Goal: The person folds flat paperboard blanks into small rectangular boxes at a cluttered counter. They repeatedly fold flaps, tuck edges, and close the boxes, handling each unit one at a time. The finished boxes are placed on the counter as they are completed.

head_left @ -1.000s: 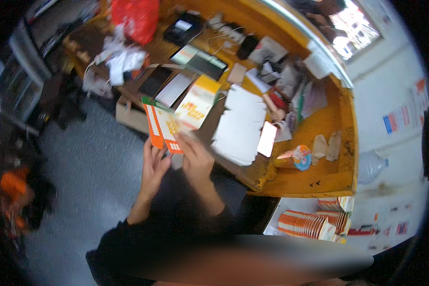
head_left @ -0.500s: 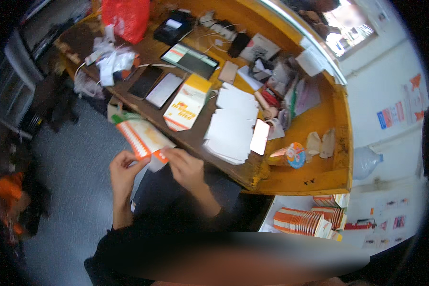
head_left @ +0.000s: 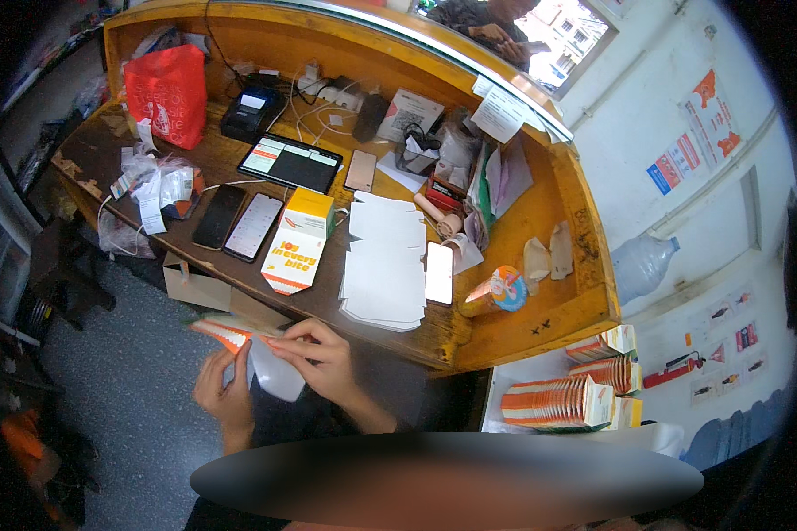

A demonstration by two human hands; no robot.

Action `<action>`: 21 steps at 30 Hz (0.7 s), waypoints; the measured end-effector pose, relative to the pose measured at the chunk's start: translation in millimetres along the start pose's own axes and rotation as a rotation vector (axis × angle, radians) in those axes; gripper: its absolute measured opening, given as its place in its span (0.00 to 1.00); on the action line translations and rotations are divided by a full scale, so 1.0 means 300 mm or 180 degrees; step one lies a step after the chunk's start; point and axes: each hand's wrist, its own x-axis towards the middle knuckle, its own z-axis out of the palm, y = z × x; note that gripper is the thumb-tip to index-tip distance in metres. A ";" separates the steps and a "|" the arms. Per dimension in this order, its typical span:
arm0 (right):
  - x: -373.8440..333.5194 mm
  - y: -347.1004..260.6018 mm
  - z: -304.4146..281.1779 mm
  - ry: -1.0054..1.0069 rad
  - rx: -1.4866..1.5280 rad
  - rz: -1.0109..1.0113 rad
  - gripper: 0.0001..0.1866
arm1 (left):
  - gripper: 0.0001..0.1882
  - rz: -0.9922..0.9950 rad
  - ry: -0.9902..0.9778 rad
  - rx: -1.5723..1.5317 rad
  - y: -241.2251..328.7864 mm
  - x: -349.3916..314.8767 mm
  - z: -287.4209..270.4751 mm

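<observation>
Between my hands, below the counter's front edge, is a thin cardboard food carton (head_left: 276, 373) with an orange and white printed side and a white inner flap hanging down. My left hand (head_left: 221, 389) pinches its lower edge between thumb and fingers. My right hand (head_left: 319, 356) is closed on the edge a little to the right. Closest on the counter stands a folded carton (head_left: 294, 251) in yellow, white and orange. Right of it lies a stack of flat white card blanks (head_left: 383, 265).
On the wooden counter (head_left: 323, 296) are a black phone (head_left: 219, 217), a lit phone (head_left: 254, 227), a tablet (head_left: 290, 163), a red bag (head_left: 166, 97) and a patterned paper cone (head_left: 496, 290). Rows of orange cartons (head_left: 553, 404) stand lower right. A person (head_left: 496, 31) is beyond the counter.
The view has shifted, showing more of the counter's back. The carton in my hands has tipped from showing its printed face to nearly edge-on. Both hands still hold it.
</observation>
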 end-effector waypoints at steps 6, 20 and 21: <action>-0.011 -0.016 0.034 0.0237 -0.0456 -0.0115 0.11 | 0.07 0.0363 -0.0287 -0.0078 0.029 -0.042 0.021; -0.041 0.027 0.059 0.0000 -0.0478 -0.0365 0.08 | 0.03 -0.1534 -0.0089 -0.1083 -0.033 -0.108 0.011; -0.038 0.030 0.060 -0.0032 -0.0532 -0.0429 0.08 | 0.03 -0.1601 0.0015 -0.1336 -0.036 -0.110 0.015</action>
